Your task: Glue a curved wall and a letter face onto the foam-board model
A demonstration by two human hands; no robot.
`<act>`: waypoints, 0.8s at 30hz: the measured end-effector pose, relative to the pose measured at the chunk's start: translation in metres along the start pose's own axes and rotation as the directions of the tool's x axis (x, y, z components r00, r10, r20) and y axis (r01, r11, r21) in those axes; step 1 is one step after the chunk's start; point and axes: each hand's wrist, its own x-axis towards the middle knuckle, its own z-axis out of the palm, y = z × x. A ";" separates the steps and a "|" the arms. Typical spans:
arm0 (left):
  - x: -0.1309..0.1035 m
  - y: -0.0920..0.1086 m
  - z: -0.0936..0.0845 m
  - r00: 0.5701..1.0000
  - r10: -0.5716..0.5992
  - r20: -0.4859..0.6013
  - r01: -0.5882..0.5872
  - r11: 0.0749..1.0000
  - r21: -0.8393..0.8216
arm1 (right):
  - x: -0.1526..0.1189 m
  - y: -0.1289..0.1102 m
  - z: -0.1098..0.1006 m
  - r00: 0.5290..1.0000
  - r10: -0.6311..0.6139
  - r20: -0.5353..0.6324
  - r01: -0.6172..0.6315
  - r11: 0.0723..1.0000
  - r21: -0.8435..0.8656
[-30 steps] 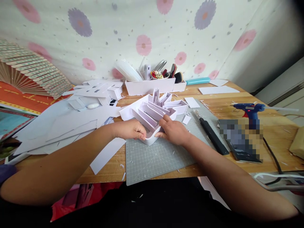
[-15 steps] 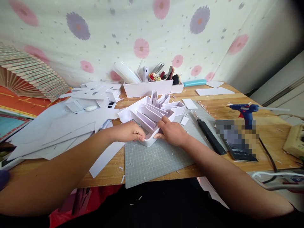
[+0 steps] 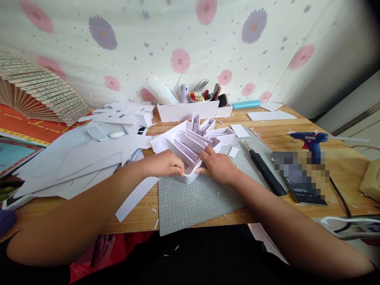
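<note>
A white foam-board structure [image 3: 190, 177] with slanted inner dividers stands on the grey cutting mat [image 3: 190, 206]. My left hand [image 3: 170, 164] pinches the left side of its rounded near corner, thumb and fingers closed on the wall. On the right side of the same corner, my right hand [image 3: 218, 164] grips the wall with the thumb outside and bent fingers over the rim. Small white compartments [image 3: 224, 135] adjoin the structure at its far right.
White board scraps [image 3: 74, 158] cover the left side. Behind stands a white organizer [image 3: 188, 111] with tools. To the right are a black-handled cutter [image 3: 267, 172], a blurred dark object [image 3: 305, 194] and a blue glue gun [image 3: 311, 138] with its cable.
The whole view has shifted slightly, so things appear a little further right. Both hands keep their hold on the corner with hardly any change.
</note>
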 end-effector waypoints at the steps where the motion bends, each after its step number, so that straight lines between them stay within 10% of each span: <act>1: 0.000 0.000 0.001 1.000 -0.003 -0.013 0.003 1.000 0.001 | 0.000 0.000 0.000 1.000 0.000 -0.006 0.000 1.000 -0.002; 24: -0.004 0.003 0.002 0.992 0.108 -0.065 -0.088 0.962 0.258 | 0.000 -0.001 0.000 1.000 0.002 0.012 -0.001 1.000 -0.011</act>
